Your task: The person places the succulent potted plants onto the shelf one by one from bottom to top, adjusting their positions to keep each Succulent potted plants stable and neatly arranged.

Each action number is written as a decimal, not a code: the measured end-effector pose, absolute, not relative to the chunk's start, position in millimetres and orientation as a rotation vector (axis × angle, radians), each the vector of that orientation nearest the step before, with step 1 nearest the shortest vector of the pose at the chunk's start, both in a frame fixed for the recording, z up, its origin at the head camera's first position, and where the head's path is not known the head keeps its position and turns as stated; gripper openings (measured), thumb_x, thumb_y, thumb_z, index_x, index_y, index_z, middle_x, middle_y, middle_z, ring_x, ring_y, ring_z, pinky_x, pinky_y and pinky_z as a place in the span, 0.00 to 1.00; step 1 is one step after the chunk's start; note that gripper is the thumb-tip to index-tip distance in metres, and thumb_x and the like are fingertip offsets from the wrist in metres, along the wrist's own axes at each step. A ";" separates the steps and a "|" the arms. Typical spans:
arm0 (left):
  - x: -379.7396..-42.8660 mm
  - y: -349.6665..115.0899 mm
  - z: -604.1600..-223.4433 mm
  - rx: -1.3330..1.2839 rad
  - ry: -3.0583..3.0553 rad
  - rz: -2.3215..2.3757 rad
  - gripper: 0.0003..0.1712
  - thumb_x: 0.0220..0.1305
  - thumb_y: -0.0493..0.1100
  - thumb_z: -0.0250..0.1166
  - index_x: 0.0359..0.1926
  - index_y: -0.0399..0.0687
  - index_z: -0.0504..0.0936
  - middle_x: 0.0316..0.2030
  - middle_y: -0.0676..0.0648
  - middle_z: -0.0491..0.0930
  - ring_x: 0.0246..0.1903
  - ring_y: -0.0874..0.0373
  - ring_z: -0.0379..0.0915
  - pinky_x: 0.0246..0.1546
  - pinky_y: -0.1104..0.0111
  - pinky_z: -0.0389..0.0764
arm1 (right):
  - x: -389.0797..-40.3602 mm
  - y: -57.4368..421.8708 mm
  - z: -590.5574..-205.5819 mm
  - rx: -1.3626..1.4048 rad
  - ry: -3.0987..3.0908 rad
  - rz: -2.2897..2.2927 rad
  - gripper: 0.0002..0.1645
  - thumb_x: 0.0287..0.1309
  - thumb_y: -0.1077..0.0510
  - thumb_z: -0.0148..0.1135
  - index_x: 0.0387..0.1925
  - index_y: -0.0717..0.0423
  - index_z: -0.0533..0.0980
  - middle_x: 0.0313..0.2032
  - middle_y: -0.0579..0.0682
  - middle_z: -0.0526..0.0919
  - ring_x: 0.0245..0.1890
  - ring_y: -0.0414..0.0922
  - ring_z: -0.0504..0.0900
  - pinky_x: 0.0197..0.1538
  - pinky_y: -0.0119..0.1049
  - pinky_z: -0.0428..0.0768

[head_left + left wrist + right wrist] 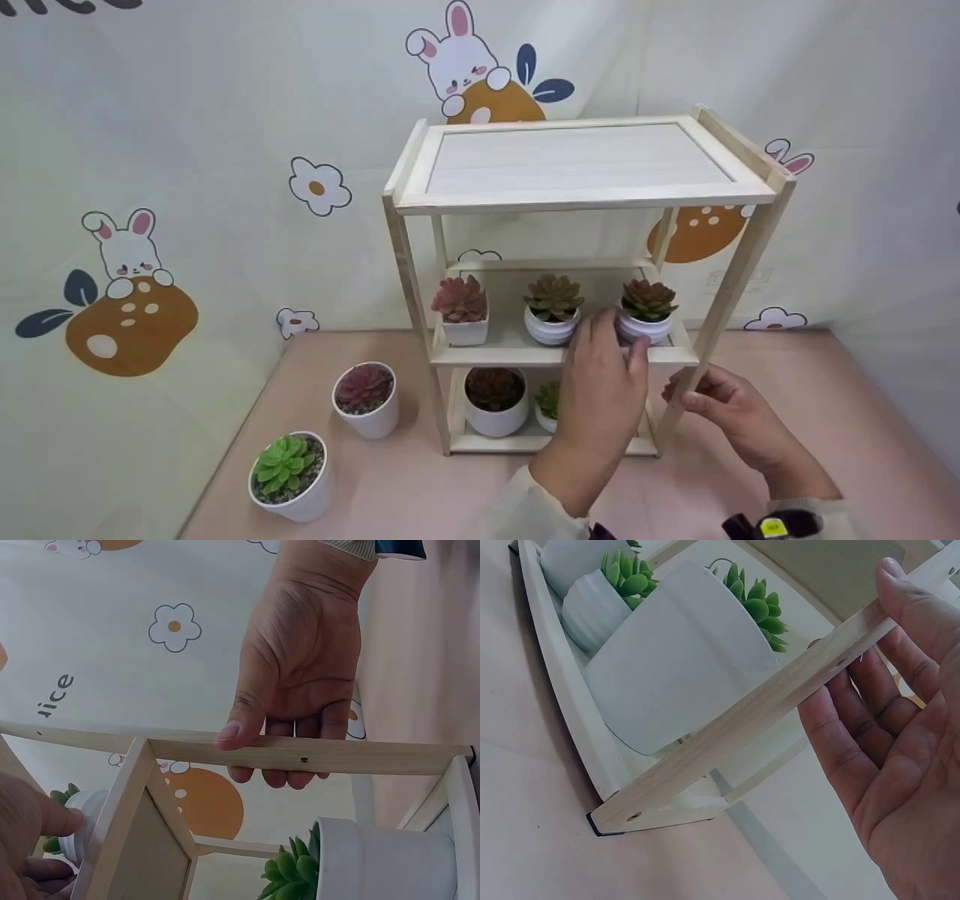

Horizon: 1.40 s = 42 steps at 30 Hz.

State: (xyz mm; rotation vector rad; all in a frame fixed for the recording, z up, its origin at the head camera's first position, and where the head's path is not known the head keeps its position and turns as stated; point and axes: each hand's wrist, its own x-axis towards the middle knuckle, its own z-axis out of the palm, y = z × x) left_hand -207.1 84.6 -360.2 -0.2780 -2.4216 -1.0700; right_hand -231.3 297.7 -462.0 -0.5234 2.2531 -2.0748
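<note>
My left hand (604, 382) holds a small white ribbed pot (643, 328) with a red-green succulent (649, 298), at the right end of the middle shelf. In the left wrist view the thumb (60, 816) touches this pot's side. My right hand (739, 420) grips the right front post (780, 697) of the wooden shelf rack (585, 204), thumb on one side and fingers behind. Left of the held pot stand an olive-green succulent (553, 298) and a pink one (460, 300) in white pots. My left hand hides part of the lower shelf in the head view.
The lower shelf bears a dark red succulent (493, 391), a small green one (548, 400) and a larger green one in a white pot (390, 862). On the table left of the rack stand two more potted succulents, reddish (365, 390) and bright green (285, 469). A printed backdrop (225, 135) hangs behind.
</note>
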 end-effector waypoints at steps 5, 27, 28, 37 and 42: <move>-202.5 82.1 -362.2 -0.282 -2.415 -1.069 0.23 0.66 0.52 0.62 0.57 0.47 0.72 0.50 0.51 0.75 0.52 0.59 0.73 0.56 0.66 0.76 | -231.1 297.1 -461.8 -0.506 2.244 -2.085 0.17 0.65 0.70 0.53 0.51 0.79 0.66 0.40 0.49 0.83 0.44 0.43 0.82 0.51 0.34 0.80; -183.3 32.8 -375.7 -0.453 -2.223 -1.066 0.16 0.67 0.49 0.60 0.52 0.48 0.76 0.48 0.53 0.76 0.51 0.63 0.72 0.52 0.69 0.78 | -232.0 295.5 -459.5 -0.375 2.360 -1.967 0.15 0.66 0.65 0.53 0.51 0.72 0.69 0.42 0.48 0.83 0.46 0.43 0.83 0.51 0.33 0.80; -181.9 29.7 -376.7 -0.460 -2.224 -1.059 0.16 0.67 0.49 0.60 0.52 0.48 0.76 0.48 0.53 0.76 0.51 0.63 0.72 0.51 0.69 0.78 | -231.9 295.6 -459.8 -0.378 2.360 -1.967 0.15 0.66 0.66 0.53 0.51 0.72 0.69 0.42 0.48 0.83 0.46 0.43 0.83 0.51 0.33 0.80; -172.3 2.1 -382.2 -0.453 -2.233 -1.073 0.16 0.67 0.48 0.60 0.52 0.47 0.76 0.48 0.54 0.76 0.51 0.63 0.72 0.51 0.66 0.78 | -231.8 295.9 -461.2 -0.374 2.351 -1.963 0.17 0.67 0.65 0.53 0.52 0.74 0.68 0.42 0.47 0.83 0.47 0.43 0.83 0.52 0.33 0.80; -168.8 -11.8 -387.4 -0.440 -2.234 -1.067 0.14 0.66 0.47 0.61 0.51 0.49 0.76 0.47 0.55 0.76 0.49 0.63 0.73 0.48 0.66 0.79 | -232.1 295.6 -460.7 -0.379 2.356 -1.960 0.15 0.67 0.65 0.53 0.51 0.73 0.69 0.42 0.48 0.83 0.46 0.42 0.83 0.52 0.32 0.80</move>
